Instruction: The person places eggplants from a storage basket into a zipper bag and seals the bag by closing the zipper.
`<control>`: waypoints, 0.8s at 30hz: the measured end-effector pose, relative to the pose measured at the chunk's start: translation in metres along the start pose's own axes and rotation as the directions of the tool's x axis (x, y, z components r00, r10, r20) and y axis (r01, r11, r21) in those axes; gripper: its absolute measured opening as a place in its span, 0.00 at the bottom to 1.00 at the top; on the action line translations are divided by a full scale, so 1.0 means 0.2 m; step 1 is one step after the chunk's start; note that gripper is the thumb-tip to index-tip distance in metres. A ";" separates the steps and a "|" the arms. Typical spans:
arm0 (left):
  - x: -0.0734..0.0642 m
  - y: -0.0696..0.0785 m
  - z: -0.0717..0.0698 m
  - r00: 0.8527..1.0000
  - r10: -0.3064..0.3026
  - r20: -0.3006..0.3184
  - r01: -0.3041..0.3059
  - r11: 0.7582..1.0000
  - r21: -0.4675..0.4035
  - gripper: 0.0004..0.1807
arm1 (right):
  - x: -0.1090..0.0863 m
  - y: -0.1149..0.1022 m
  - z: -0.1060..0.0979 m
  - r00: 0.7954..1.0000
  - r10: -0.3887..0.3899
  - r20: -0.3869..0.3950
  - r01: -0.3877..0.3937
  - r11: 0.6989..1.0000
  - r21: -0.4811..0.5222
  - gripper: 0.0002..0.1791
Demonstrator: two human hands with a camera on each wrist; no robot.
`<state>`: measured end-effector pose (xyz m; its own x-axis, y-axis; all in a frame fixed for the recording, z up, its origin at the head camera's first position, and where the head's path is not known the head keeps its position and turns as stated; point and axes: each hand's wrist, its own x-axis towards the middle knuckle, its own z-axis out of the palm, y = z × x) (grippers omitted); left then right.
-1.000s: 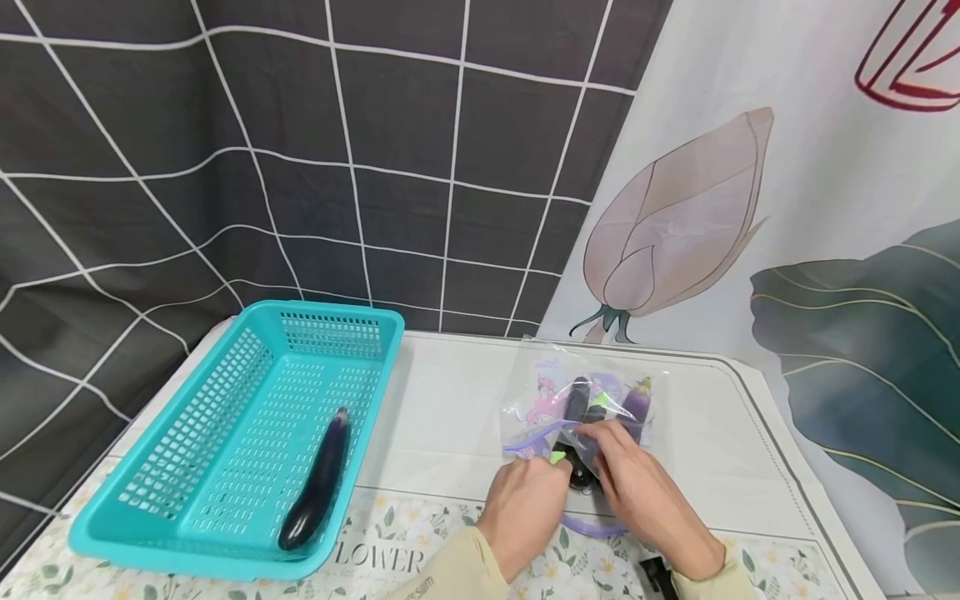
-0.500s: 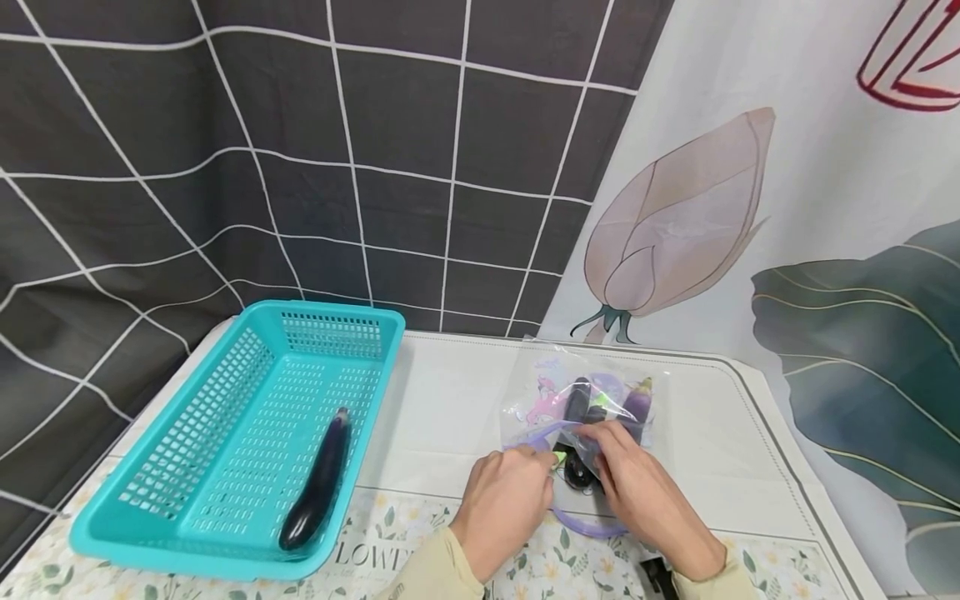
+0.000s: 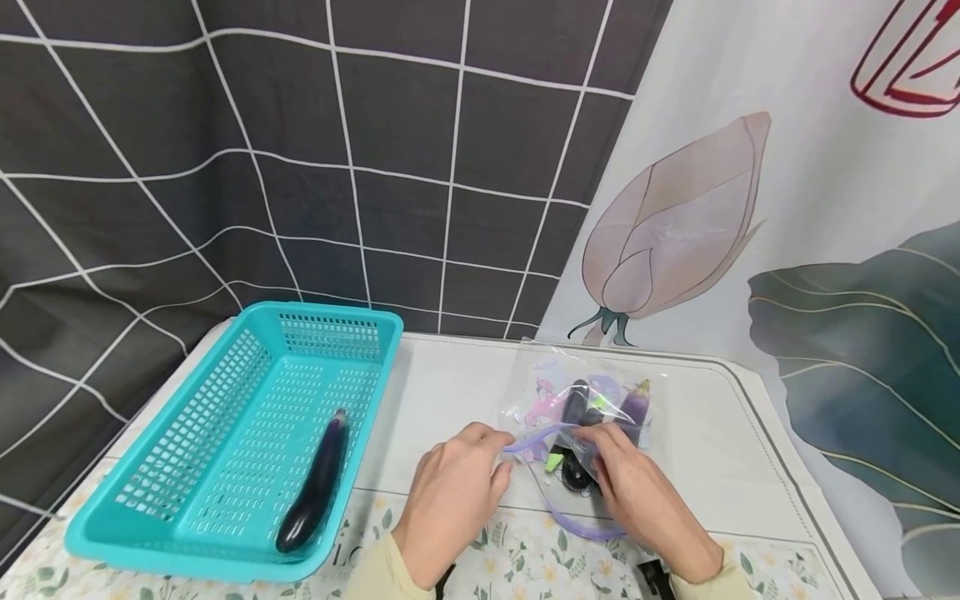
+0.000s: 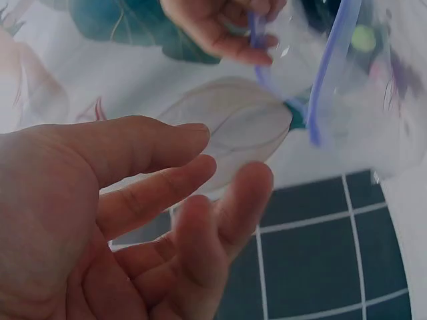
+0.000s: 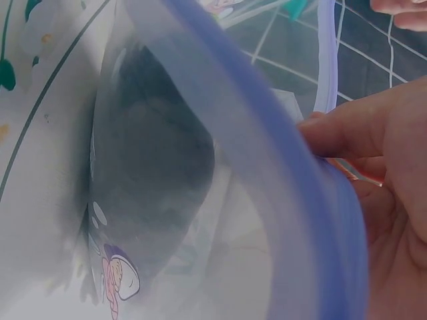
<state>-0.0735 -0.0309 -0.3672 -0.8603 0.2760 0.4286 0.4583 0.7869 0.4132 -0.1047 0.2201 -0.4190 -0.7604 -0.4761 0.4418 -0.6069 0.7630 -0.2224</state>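
Observation:
A clear zip bag with a lilac zip edge lies on the table, its mouth towards me. Inside it are several eggplants: a purple one at the right, dark ones, and a glossy dark one near the mouth. My right hand pinches the upper zip edge of the bag between thumb and fingers. Just left of the mouth is my left hand, thumb and fingers apart; the left wrist view shows nothing between the fingers.
To the left stands a turquoise plastic basket with slotted sides, one dark eggplant lying along its right side. Behind the table hang a dark grid-patterned cloth and a pale flower-printed cloth.
My left hand has come out of the bag's mouth, moving left with its fingers spread apart. The right hand has kept its grip on the zip edge.

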 end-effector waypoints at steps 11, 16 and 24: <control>-0.07 -0.09 -0.15 0.994 -0.098 -0.053 0.100 0.994 0.040 0.14 | -0.01 -0.01 0.01 1.000 -0.009 0.010 0.009 1.000 0.007 0.23; -0.11 -0.14 -0.23 0.989 -0.125 -0.080 0.133 0.987 0.092 0.15 | 0.00 -0.02 0.01 1.000 0.008 0.019 -0.008 1.000 0.014 0.23; -0.17 -0.22 -0.33 0.987 -0.133 -0.093 0.143 0.984 0.104 0.16 | 0.00 -0.01 0.00 0.999 0.025 0.027 -0.026 0.999 0.019 0.23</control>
<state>-0.0484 -0.1114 -0.3466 -0.8893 0.1160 0.4424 0.3050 0.8712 0.3846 -0.1035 0.2180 -0.4179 -0.7815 -0.4685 0.4120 -0.5914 0.7665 -0.2503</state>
